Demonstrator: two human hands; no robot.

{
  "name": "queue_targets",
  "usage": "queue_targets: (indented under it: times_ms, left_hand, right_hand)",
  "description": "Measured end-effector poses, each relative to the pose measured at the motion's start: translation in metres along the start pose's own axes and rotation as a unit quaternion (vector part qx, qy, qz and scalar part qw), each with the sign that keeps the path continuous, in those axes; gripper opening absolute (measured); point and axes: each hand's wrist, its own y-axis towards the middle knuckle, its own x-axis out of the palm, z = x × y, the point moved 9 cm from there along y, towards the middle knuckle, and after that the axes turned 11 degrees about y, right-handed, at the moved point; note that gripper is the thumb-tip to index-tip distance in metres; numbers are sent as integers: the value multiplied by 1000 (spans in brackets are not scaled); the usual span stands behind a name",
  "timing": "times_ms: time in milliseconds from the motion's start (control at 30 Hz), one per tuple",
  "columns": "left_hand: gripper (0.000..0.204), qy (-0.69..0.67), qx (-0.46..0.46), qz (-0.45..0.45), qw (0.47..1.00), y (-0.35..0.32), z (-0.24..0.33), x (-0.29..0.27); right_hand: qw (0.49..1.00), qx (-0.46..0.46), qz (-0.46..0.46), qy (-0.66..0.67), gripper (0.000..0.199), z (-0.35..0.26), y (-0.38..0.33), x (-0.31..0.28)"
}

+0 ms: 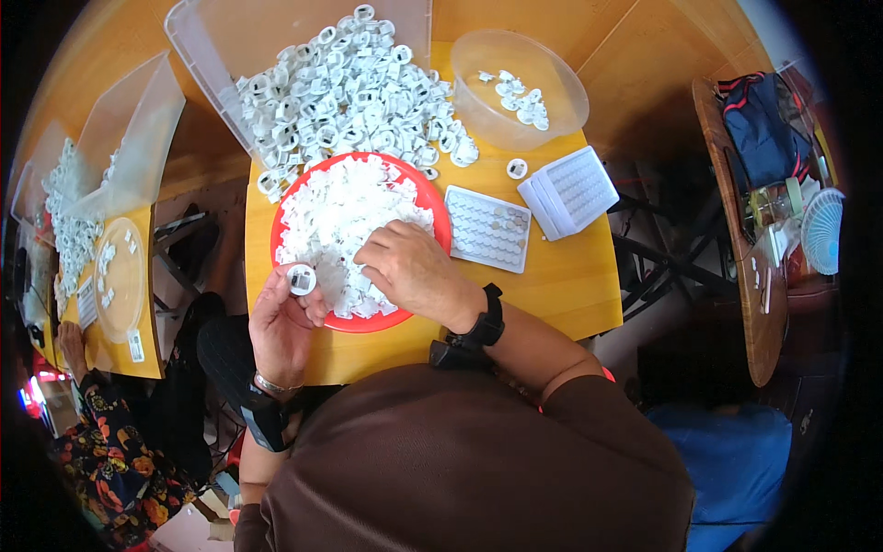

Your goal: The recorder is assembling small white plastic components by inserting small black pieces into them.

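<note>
My left hand [282, 336] grips a small round white plastic part [301, 279] with a dark marking in its middle, just off the near left rim of a red round tray [443, 207]. Heaped in the tray is a mass of small white pieces [345, 207]. Over the right side of this heap bends my right hand [414, 271], its fingers curled with the tips down among the pieces. Whatever those fingertips pinch is hidden.
Behind the tray, many round white parts [340, 92] spill from a tipped clear bin [207, 69]. A clear round tub [561, 92], a white cavity tray [487, 228] and stacked white trays [570, 193] stand to the right. At left, another person's hand [72, 348] rests by a neighbouring table.
</note>
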Motion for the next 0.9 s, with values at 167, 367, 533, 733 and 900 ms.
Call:
queue_targets:
  times_ms: [167, 367, 533, 733, 900]
  left_hand:
    - [26, -16, -3, 6, 1000, 1, -2, 0]
    - [25, -14, -4, 26, 1000, 1, -3, -3]
    - [23, -20, -11, 26, 999, -1, 1, 2]
    - [23, -23, -17, 2, 1000, 1, -2, -1]
    - [24, -5, -15, 11, 1000, 0, -1, 0]
  right_hand:
    - [996, -19, 83, 23, 10, -1, 0, -36]
    - [959, 159, 143, -184, 7, 38, -34, -113]
    - [933, 220, 91, -270, 6, 67, -64, -120]
    - [927, 240, 99, -271, 7, 82, -69, -115]
    - [923, 237, 98, -287, 7, 76, -66, -115]
